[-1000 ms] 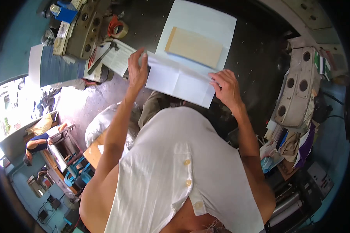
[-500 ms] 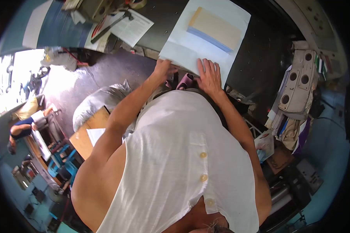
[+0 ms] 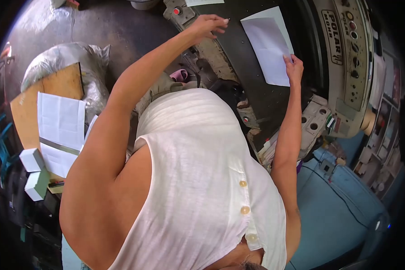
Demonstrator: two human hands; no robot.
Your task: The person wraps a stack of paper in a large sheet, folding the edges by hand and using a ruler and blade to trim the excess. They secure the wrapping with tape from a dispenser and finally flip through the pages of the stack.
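white paper (image 3: 266, 42), long axis slanting down rightward, edge in right hand (image 3: 294, 69)

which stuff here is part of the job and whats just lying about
Apparently part of the job:
white paper, held in the right hand
dark worktop beneath it

Apparently just lying about:
silvery plastic bag
wooden board
white sheets on that board

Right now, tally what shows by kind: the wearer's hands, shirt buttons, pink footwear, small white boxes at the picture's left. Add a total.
Hands, left hand and right hand: 2
Shirt buttons: 3
Pink shoe: 1
Small white boxes: 2
Total: 8
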